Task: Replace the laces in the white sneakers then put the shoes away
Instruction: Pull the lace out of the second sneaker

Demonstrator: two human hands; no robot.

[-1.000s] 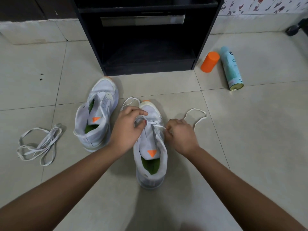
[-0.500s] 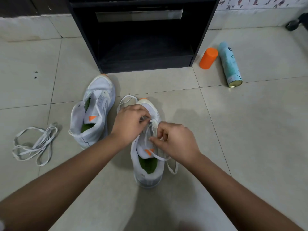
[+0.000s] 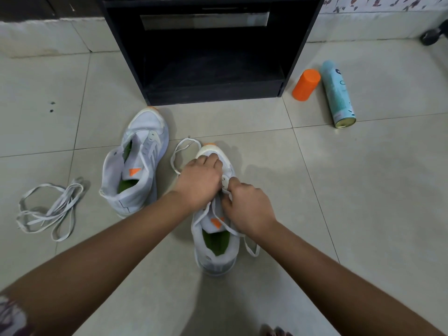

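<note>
Head view: left hand [image 3: 197, 181] curling fingers over toe of white mesh sneaker [image 3: 218, 265], steadying it on tiled floor before black open cabinet [image 3: 213, 90]. Right hand [image 3: 247, 209] pinching flat white lace [image 3: 186, 140] at eyelet. Best practice here, likely: holding lace untwisted, drawing both ends even before crossing. Second unlaced white sneaker [image 3: 145, 151] lying just left.

floor | left hand [image 3: 197, 181] grips near sneaker [image 3: 215, 253] at forefoot | right hand [image 3: 248, 209] pinches lace [image 3: 178, 145] at eyelets | second sneaker [image 3: 135, 170] just left | loose laces [image 3: 48, 209] far left | orange cap [image 3: 306, 84] beside spray can [image 3: 337, 95], right of black cabinet [image 3: 213, 95]
</note>
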